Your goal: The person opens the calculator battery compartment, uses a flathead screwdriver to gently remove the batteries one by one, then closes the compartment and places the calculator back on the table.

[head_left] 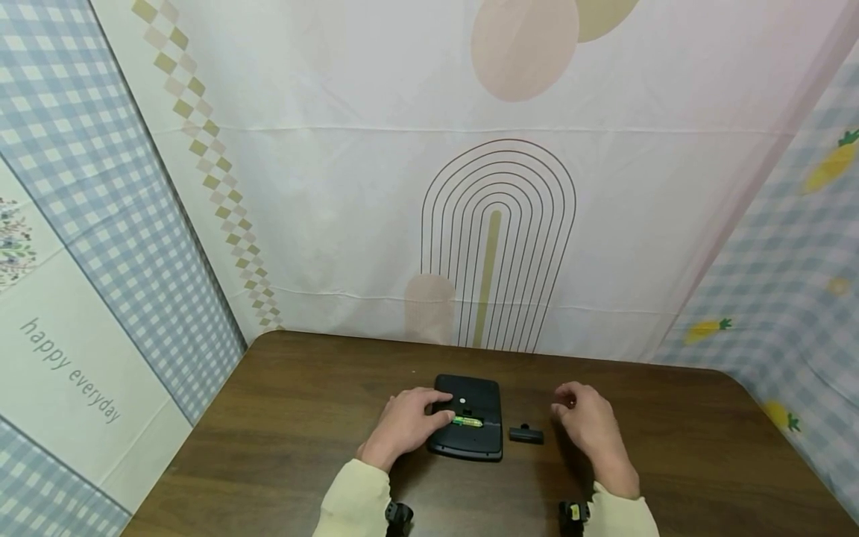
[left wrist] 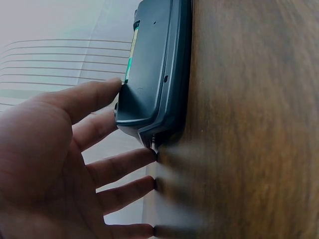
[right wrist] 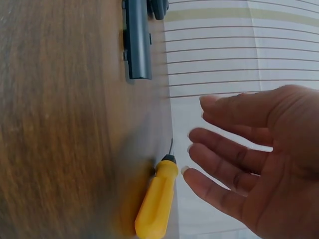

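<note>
A black device, apparently a calculator, lies back side up on the table with its battery slot uncovered. A green battery sits in that slot. My left hand rests at the device's left side, thumb and index finger touching its back. In the left wrist view the other fingers reach down to the tabletop, fairly straight. The small black battery cover lies between the device and my right hand. That hand hovers with loosely bent fingers, holding nothing. A yellow-handled screwdriver lies below it.
The brown wooden table meets a patterned white cloth along its far edge. Checked cloths hang at the left and right. In the head view the right hand hides the screwdriver.
</note>
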### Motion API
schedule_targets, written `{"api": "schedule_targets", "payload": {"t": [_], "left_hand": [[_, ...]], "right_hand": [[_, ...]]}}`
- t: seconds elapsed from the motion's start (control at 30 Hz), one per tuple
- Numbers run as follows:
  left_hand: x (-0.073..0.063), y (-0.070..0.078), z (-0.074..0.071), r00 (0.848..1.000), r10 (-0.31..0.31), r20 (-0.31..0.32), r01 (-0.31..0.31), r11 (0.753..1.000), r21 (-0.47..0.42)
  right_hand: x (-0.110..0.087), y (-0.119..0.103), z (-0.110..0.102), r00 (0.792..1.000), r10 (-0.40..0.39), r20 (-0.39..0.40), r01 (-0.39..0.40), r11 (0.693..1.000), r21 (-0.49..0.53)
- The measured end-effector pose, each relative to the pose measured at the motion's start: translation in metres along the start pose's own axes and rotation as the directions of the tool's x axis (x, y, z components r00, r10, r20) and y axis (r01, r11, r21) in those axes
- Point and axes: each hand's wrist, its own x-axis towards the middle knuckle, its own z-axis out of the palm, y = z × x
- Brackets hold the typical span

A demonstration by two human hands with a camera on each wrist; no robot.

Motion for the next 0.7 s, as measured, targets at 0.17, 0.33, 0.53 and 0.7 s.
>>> {"api": "schedule_targets", "payload": {"t": [0.17, 0.33, 0.53, 0.7], "left_hand": [[0.000, 0.000, 0.001, 1.000, -0.002, 0.003, 0.002, 1.000, 0.017], [-0.001, 0.000, 0.002, 1.000, -0.010, 0.005, 0.010, 1.000, 0.015], [-0.001, 0.000, 0.003, 1.000, -0.026, 0.003, 0.026, 1.000, 0.016], [-0.002, 0.001, 0.004, 1.000, -0.031, -0.001, 0.031, 0.999, 0.014]], "right_hand": [[0.000, 0.005, -0.005, 0.999, 0.045, -0.015, -0.044, 0.999, 0.007], [0.001, 0.010, -0.008, 0.996, 0.091, -0.010, -0.091, 0.996, 0.015], [0.000, 0.015, -0.011, 0.991, 0.130, 0.025, -0.130, 0.991, 0.010], [-0.001, 0.018, -0.014, 0.982, 0.176, 0.073, -0.177, 0.984, 0.007]]}}
